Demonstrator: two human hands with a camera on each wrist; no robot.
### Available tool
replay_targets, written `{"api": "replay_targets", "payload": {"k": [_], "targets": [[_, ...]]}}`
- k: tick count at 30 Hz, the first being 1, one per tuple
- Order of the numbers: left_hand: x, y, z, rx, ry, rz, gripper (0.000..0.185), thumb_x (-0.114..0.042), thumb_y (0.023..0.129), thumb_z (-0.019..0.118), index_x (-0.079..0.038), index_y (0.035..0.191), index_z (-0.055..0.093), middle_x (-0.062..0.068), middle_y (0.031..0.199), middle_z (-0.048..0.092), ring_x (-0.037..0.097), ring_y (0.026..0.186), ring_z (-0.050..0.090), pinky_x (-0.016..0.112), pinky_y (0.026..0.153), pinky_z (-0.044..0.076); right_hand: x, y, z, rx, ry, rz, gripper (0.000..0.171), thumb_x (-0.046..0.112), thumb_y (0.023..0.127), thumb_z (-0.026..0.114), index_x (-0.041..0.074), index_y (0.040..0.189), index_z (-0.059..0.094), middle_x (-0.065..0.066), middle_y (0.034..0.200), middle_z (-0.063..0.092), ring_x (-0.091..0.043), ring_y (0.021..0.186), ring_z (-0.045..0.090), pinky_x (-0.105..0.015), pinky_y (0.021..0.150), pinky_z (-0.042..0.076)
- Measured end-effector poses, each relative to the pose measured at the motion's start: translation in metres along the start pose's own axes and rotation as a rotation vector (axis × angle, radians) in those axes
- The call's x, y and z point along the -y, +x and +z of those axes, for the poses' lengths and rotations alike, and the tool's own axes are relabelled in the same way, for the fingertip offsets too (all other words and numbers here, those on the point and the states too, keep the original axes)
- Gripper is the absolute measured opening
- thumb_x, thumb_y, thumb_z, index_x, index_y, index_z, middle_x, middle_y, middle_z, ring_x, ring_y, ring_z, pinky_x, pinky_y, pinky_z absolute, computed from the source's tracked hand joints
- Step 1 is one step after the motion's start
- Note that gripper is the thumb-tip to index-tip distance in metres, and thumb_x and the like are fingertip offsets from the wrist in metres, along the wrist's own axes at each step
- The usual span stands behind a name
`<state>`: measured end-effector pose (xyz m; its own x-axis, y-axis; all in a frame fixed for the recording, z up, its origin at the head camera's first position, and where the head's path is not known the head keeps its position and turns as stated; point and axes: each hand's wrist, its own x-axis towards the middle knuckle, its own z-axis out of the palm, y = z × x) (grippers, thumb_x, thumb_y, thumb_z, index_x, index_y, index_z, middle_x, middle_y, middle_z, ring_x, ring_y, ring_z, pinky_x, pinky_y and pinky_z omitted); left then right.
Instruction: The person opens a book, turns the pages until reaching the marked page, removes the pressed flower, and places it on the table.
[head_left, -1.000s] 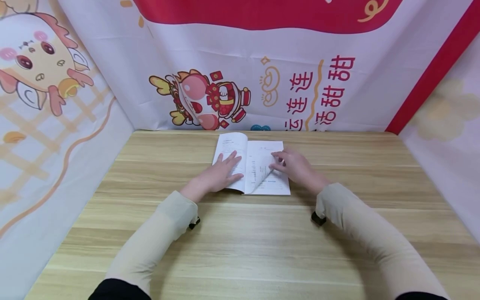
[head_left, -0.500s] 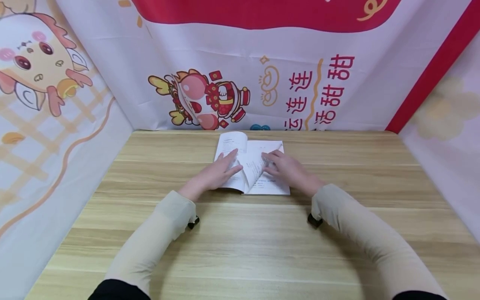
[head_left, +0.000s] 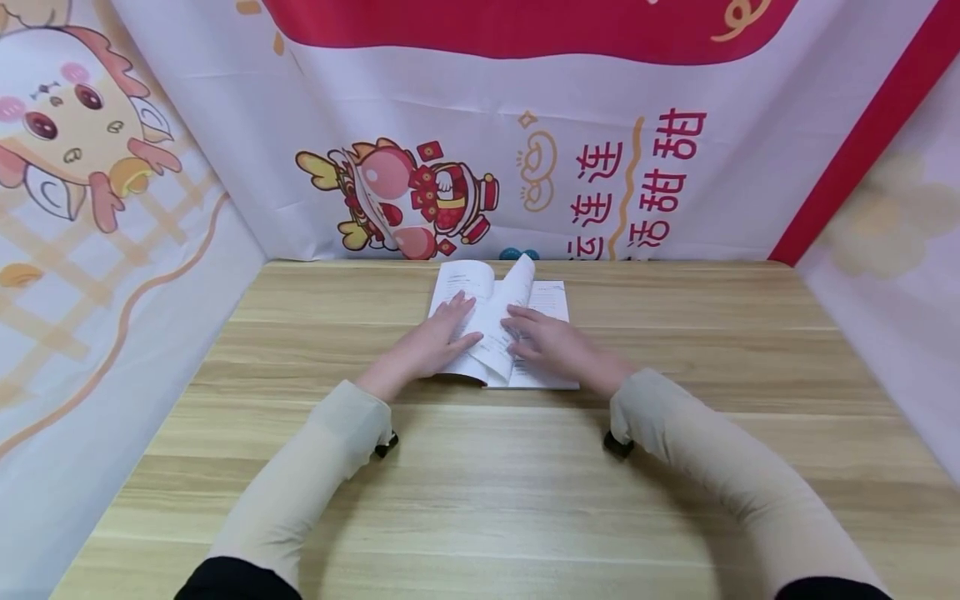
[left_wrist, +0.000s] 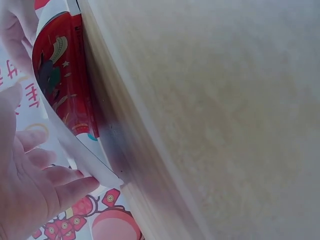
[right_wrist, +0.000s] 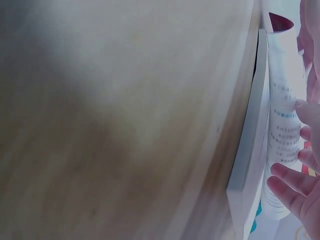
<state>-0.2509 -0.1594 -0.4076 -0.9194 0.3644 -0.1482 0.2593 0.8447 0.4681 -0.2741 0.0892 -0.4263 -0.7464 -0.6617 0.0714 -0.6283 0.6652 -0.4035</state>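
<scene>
1. Right hand (head_left: pixel 551 343) grip: fingers out fairly straight, lying on a lifted page (head_left: pixel 510 317) of the open book (head_left: pixel 547 379), pressing it toward the spine; no clear pinch visible. In the right wrist view the fingertips (right_wrist: pixel 290 182) touch the printed page (right_wrist: pixel 282 145), nothing curled round it.
2. Left hand (head_left: pixel 431 346) grip: fingers spread flat, resting on the left-hand page (head_left: pixel 457 279), holding that half down. In the left wrist view the fingers (left_wrist: pixel 65 187) lie straight against the page edge (left_wrist: pixel 95 170).
3. Sleeves: pale beige sleeves (head_left: pixel 300 483) on both forearms, which rest on the surface (head_left: pixel 480 483) nearest the camera; a small black bit shows under each wrist.
4. Book location: lies open on the wooden surface, centre, toward the far edge, just beyond the wrists. Right half flat, the one page standing up tilted near the middle, left half curving upward at the far end.
5. Book detail: white pages, small printed text, too small to read. Wrist views show the book's edge (right_wrist: pixel 250 150) against the surface, blurred.
6. Far side: printed cloth backdrop (head_left: pixel 480 150) standing right behind the surface, with a cartoon figure (head_left: pixel 408 200), red characters (head_left: pixel 637 183) and a red band on top. Side panels left (head_left: pixel 90 208) and right (head_left: pixel 892 250) enclose the surface.
</scene>
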Motion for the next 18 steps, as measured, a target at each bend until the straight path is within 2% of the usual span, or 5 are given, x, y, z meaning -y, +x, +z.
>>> {"api": "replay_targets", "payload": {"k": [8, 13, 18], "targets": [[-0.003, 0.004, 0.003, 0.006, 0.072, 0.059, 0.073, -0.047, 0.107, 0.050, -0.014, 0.165, 0.022, 0.005, 0.172, 0.006, 0.046, 0.153, 0.010, 0.059, 0.121, 0.019, 0.012, 0.008, 0.006, 0.017, 0.006, -0.053, 0.052, 0.031, 0.105, 0.062, 0.010, 0.151, 0.052, -0.010, 0.163, 0.037, -0.031, 0.145, 0.041, -0.046, 0.118, 0.033], [-0.003, 0.004, 0.005, 0.037, 0.110, 0.087, 0.076, -0.051, 0.106, 0.049, -0.015, 0.166, 0.017, 0.004, 0.172, 0.005, 0.049, 0.152, 0.006, 0.059, 0.122, 0.013, 0.017, 0.011, 0.008, 0.000, 0.001, -0.080, 0.052, 0.029, 0.106, 0.059, 0.009, 0.152, 0.050, -0.010, 0.164, 0.033, -0.034, 0.144, 0.041, -0.048, 0.119, 0.031], [-0.002, 0.002, 0.006, 0.061, 0.151, 0.120, 0.076, -0.051, 0.107, 0.047, -0.012, 0.165, 0.018, 0.007, 0.171, 0.008, 0.049, 0.152, 0.006, 0.057, 0.123, 0.006, 0.015, 0.009, 0.009, 0.040, 0.051, -0.088, 0.054, 0.030, 0.108, 0.055, 0.011, 0.156, 0.044, -0.008, 0.168, 0.024, -0.033, 0.147, 0.036, -0.047, 0.120, 0.029]]}}
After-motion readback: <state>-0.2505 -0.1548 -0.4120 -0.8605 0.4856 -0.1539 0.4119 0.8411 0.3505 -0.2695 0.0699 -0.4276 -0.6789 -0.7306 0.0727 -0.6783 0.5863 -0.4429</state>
